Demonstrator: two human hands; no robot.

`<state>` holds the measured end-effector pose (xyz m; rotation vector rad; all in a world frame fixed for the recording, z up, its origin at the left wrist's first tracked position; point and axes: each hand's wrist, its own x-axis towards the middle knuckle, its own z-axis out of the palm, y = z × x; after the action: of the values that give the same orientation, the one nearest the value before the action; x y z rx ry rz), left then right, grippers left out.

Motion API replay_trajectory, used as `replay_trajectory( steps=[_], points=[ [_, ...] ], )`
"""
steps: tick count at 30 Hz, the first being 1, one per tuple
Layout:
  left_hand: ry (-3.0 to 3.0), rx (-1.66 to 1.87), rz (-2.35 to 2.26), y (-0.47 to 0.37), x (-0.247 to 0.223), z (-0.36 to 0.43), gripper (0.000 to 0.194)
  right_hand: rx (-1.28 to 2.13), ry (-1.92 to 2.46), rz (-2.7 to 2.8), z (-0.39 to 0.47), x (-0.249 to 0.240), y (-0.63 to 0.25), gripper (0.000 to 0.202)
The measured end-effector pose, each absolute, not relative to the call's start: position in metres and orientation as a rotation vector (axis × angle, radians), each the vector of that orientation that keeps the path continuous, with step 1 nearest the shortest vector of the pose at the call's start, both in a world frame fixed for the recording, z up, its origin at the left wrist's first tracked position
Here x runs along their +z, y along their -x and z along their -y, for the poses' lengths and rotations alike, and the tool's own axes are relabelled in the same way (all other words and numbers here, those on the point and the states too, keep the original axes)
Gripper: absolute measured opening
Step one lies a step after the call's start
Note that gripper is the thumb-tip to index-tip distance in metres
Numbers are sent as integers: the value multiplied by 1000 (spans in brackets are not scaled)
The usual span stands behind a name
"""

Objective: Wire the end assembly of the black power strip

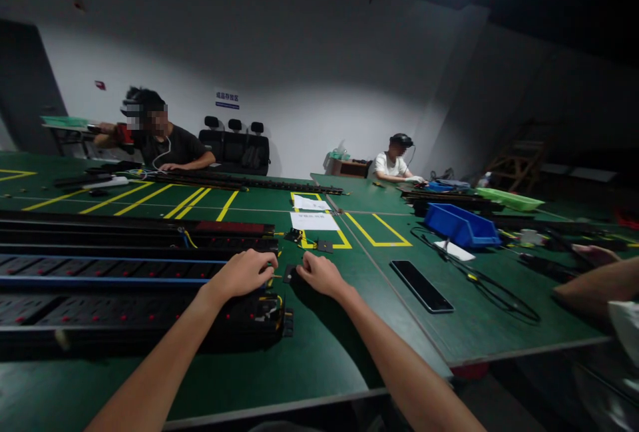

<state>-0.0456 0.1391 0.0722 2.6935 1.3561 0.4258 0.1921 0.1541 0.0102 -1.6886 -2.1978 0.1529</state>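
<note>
Several dark socket strips (90, 312) lie side by side on green counter (314, 365). Left hand (243, 275) curled over right end of blue-edged strip (124, 269); cannot tell whether grip holds anything. Right hand (322, 275) curled at small black end piece (289, 274), just beyond strip's end; cannot tell if grip holds it. Black phone (422, 285) well apart.

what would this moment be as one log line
left hand: at end of blue-edged strip | right hand: at small black end piece | phone: flat on green table
</note>
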Motion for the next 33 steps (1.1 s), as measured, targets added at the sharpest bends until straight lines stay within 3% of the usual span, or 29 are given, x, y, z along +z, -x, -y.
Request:
replay_trajectory(
  steps=[33],
  points=[
    [-2704,398,-1337,45,74,-140,22,154,1697,2203,-151,15,-192,17]
  ],
)
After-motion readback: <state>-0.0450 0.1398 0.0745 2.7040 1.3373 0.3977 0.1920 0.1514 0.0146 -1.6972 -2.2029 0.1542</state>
